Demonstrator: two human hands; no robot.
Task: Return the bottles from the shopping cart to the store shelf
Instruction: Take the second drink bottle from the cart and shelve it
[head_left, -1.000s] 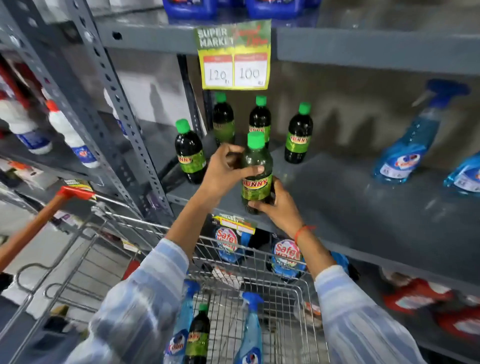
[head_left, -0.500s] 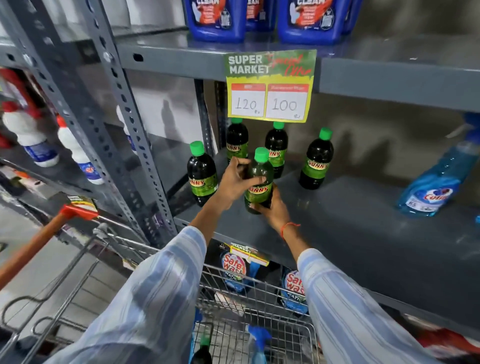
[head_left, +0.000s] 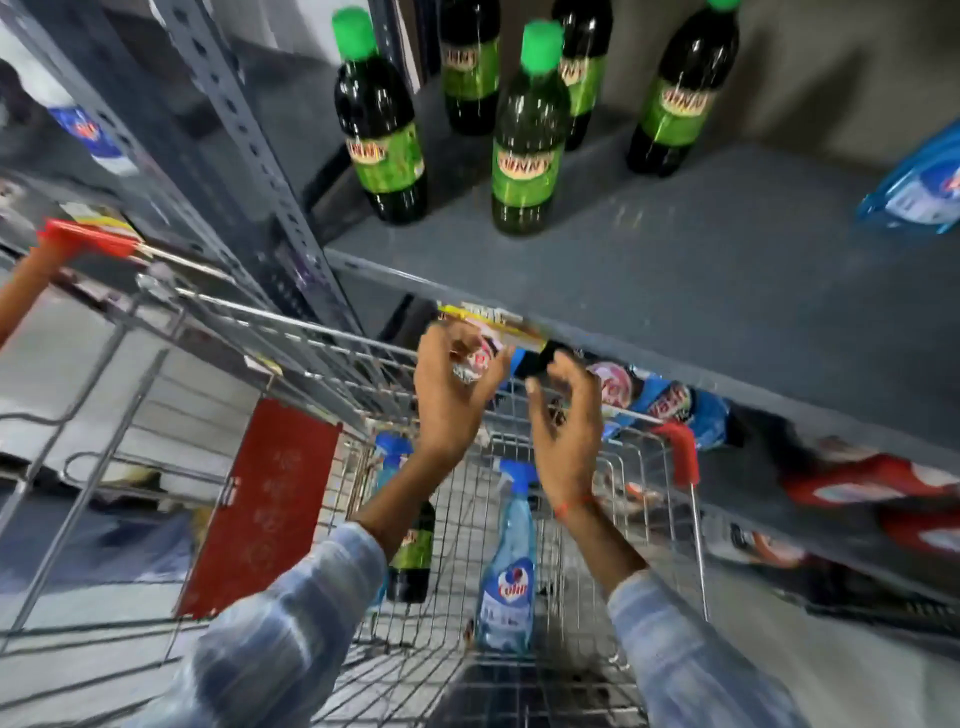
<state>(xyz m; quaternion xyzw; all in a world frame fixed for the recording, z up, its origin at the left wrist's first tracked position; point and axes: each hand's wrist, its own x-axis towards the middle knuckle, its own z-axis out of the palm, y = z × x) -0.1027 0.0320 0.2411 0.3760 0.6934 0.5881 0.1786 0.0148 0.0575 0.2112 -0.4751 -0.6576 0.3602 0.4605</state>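
Several dark bottles with green caps and green labels stand on the grey shelf (head_left: 675, 270); the nearest one (head_left: 527, 140) stands free near the shelf's front. Below the shelf edge, over the wire shopping cart (head_left: 332, 348), my left hand (head_left: 449, 395) and my right hand (head_left: 566, 421) hover with fingers apart, holding nothing. Down in the cart stand a dark green-labelled bottle (head_left: 413, 551), partly behind my left forearm, and a blue spray bottle (head_left: 506, 561). Another blue spray head (head_left: 389, 452) shows beside my left wrist.
A perforated grey upright (head_left: 244, 156) rises left of the shelf. Blue spray bottles (head_left: 919, 187) lie at the shelf's right. Blue and red packs (head_left: 675, 405) fill the lower shelf. The cart has a red flap (head_left: 265, 509) and an orange handle (head_left: 31, 280).
Both hands let go of the green-capped bottle, which now stands on the shelf, and dropped down over the cart. The view tilted downward.
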